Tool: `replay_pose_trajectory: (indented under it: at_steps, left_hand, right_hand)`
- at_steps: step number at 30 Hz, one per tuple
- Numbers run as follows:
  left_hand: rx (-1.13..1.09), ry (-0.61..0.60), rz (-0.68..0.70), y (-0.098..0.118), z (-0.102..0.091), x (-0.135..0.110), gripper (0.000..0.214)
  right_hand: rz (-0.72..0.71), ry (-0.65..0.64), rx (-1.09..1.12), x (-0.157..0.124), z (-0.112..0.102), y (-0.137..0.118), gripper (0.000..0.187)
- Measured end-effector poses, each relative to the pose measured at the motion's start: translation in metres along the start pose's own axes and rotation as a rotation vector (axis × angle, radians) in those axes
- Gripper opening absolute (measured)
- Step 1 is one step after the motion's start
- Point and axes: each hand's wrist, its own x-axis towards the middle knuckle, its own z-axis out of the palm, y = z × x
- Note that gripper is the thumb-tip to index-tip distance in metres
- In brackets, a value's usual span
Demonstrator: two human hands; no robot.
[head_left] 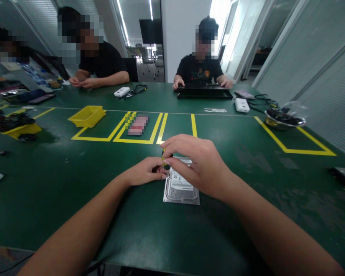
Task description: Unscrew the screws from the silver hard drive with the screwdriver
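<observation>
1. Lying flat at frame centre on the green table (pixel 74 191): a silver hard drive (pixel 181 188), cover in place, label up.
2. Pinching a black-and-yellow screwdriver (pixel 165 158) in the right hand (pixel 197 163), fingers clamped on its handle above the drive's upper-left corner.
3. Resting the left hand (pixel 145 173) at that corner, fingertips bunched; holding anything or not, impossible to tell.
4. Judging by the seated cover: little undone so far.

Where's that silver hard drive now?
Head view, centre: the hard drive lies flat on the green table, partly under the right hand, which grips a yellow-black tool; the left hand sits at its far-left corner.
</observation>
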Motion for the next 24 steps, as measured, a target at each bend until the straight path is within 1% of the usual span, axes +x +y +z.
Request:
replay_pose_trajectory:
  at_steps: [5,7,13,18,24]
  left_hand:
    - [-0.014,0.008,-0.020,-0.0018,0.0011,-0.0002,0.024]
    - [-0.031,0.006,-0.021,-0.0015,0.0014,-0.0004,0.023]
    - [-0.036,0.005,-0.024,0.0007,0.0012,-0.0013,0.024]
    - [-0.020,-0.005,-0.065,0.0018,0.0007,-0.0014,0.025]
    - [-0.028,0.003,-0.068,0.0007,0.0015,-0.0014,0.026]
  right_hand:
    - [0.001,0.026,-0.063,-0.0015,0.0025,0.0006,0.010]
    - [0.000,0.027,-0.073,-0.0020,0.0023,0.0004,0.013]
    - [-0.022,-0.008,-0.042,-0.0022,0.0012,-0.0003,0.027]
    - [-0.041,0.000,-0.043,-0.0028,0.0016,0.0004,0.031]
    - [-0.043,-0.012,-0.031,-0.0018,0.0002,0.0009,0.034]
